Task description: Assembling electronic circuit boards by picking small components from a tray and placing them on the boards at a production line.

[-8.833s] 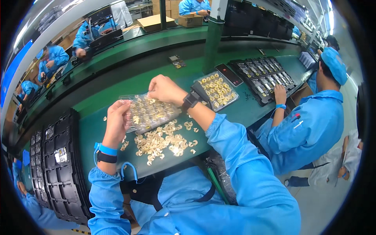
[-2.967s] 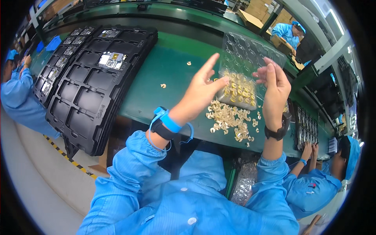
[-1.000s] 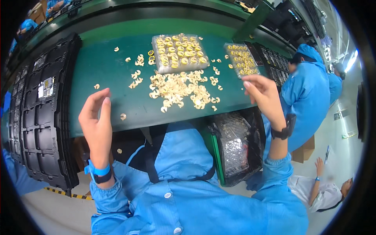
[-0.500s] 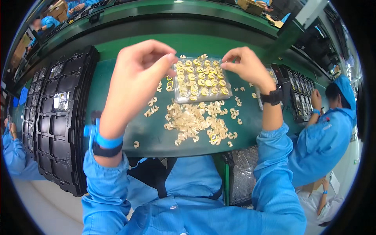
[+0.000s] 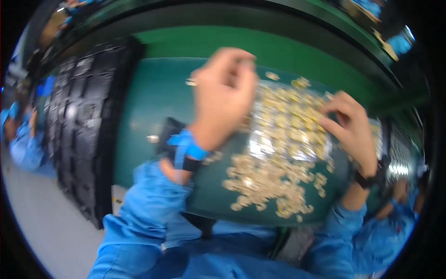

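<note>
A clear plastic tray (image 5: pixel 261 148) holds rows of small round yellow pieces (image 5: pixel 297 123). In front of it lies a heap of loose, cream-coloured C-shaped pieces (image 5: pixel 260 183). My left hand (image 5: pixel 225 90), with a blue band at the wrist, is raised by the tray's left far corner. Its fingers are curled in toward the thumb, and motion blur hides what they may hold. My right hand (image 5: pixel 349 125), wearing a black wristband, has thumb and forefinger drawn together at the right side of the tray. Whatever lies between those fingertips is too small to make out.
Black compartmented trays (image 5: pixel 83 125) are stacked at the left on the green table (image 5: pixel 153 107). More dark trays (image 5: pixel 400 151) stand at the right, beside a co-worker's blue sleeve (image 5: pixel 388 237). A few loose pieces (image 5: pixel 152 138) lie apart on the left.
My view has swung, so tray and heap appear farther right and lower, tilted and blurred. My left hand has turned more upright beside the tray; my right stays at its right side.
</note>
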{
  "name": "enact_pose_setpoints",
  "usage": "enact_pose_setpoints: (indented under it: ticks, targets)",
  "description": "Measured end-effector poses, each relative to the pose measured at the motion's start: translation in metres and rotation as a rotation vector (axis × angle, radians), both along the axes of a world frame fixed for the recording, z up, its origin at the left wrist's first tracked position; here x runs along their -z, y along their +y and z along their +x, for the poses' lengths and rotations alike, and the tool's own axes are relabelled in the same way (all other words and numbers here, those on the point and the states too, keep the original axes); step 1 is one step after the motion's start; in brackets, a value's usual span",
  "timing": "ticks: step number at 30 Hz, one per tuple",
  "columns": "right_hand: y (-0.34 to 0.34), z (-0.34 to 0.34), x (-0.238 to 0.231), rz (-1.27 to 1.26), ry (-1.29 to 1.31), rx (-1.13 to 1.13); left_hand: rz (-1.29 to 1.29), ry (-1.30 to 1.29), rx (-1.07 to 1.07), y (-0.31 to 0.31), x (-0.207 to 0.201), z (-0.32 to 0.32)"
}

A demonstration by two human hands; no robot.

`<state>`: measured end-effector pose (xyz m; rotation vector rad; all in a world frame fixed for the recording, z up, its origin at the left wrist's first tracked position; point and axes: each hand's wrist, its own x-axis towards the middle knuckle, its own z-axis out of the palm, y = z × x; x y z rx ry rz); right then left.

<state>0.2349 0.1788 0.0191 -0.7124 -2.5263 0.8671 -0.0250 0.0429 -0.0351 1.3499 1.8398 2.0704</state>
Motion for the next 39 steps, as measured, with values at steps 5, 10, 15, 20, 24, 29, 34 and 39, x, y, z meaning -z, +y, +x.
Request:
enact_pose_setpoints:
  ticks: [5,10,15,20,24,29,34,39]
  targets:
    - [-0.005,0.015,-0.007,-0.057,0.032,0.01,-0.02,-0.013,0.078,0.001,0.003,0.021]
    - [-0.006,-0.009,0.005,-0.46,0.302,-0.16,-0.173,0.0,0.08,-0.032,-0.014,0.01]
    - [-0.049,-0.017,-0.005,-0.12,0.519,-0.235,-0.151,-0.051,0.46,-0.043,-0.036,0.046]
    - [-0.056,-0.026,0.003,-0.108,0.688,-0.204,-0.179,0.125,0.419,-0.043,-0.033,0.061]
    - [-0.057,-0.042,0.006,-0.011,0.702,-0.215,-0.208,0.13,0.333,-0.056,-0.039,0.055]
    - [-0.064,-0.022,0.006,-0.253,0.518,0.015,-0.164,0.159,0.357,-0.043,-0.033,0.067]
    - [-0.068,-0.02,0.003,-0.269,0.583,0.049,0.004,0.032,0.521,-0.036,-0.034,0.069]
    - [-0.063,-0.03,0.007,-0.236,0.548,-0.027,0.023,-0.075,0.564,-0.038,-0.032,0.061]
